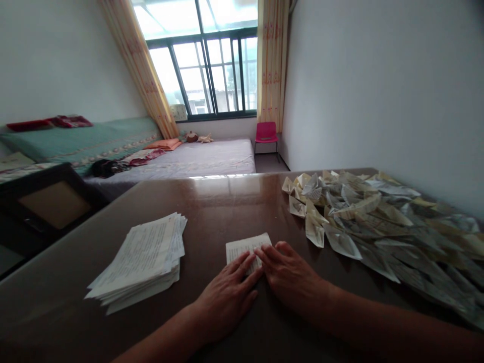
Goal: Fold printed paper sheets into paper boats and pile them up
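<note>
A small folded sheet of printed paper (244, 247) lies flat on the dark brown table (212, 201). My left hand (227, 295) presses its near edge with fingers spread flat. My right hand (289, 275) lies beside it, palm down, its fingertips on the paper's right corner. The two hands touch each other over the sheet. Neither hand lifts anything off the table.
A stack of printed sheets (145, 259) lies to the left of my hands. A large heap of folded paper boats (370, 222) covers the table's right side along the wall. Beyond the table are a bed (189, 159), a pink chair (266, 133) and a window.
</note>
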Available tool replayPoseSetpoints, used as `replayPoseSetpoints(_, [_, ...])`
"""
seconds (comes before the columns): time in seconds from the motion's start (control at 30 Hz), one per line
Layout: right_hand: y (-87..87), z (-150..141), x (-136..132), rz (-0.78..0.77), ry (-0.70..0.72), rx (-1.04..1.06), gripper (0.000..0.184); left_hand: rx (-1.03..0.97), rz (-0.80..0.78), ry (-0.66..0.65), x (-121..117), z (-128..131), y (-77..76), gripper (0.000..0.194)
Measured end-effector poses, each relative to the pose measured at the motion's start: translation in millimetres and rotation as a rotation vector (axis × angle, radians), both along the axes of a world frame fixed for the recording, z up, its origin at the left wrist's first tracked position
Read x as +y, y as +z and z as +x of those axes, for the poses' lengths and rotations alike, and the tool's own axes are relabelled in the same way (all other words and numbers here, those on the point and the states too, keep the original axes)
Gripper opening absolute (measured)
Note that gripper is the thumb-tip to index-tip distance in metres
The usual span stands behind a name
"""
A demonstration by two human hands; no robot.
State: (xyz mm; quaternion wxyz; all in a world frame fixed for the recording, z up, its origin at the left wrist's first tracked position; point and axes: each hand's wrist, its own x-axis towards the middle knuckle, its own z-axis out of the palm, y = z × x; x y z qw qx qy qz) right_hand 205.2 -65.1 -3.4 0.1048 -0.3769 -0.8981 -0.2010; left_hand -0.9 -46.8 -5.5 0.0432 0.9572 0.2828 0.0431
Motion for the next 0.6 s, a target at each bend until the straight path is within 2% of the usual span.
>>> replayPoseSetpoints(0.13, [-0.9,0,-2,-0.072,-0.056,-0.145,0.027,-0.003,0.049,-0.012,2,0,1.0,0.052])
replayPoseSetpoints(0.33, [-8.3,0,-8,-0.057,-0.125,-0.262,0.032,0.056,0.193,-0.007,6,-6,4.4,0.038])
replayPoseSetpoints(0.47, [-13.7,0,-10,-0.074,-0.171,-0.256,0.02,0.145,0.294,0.045,2,-11,4.7,0.032])
replayPoseSetpoints(0.6, [-7.2,0,-9,-0.113,-0.168,-0.229,0.011,0.211,0.342,0.073,-2,-12,7.4,0.029])
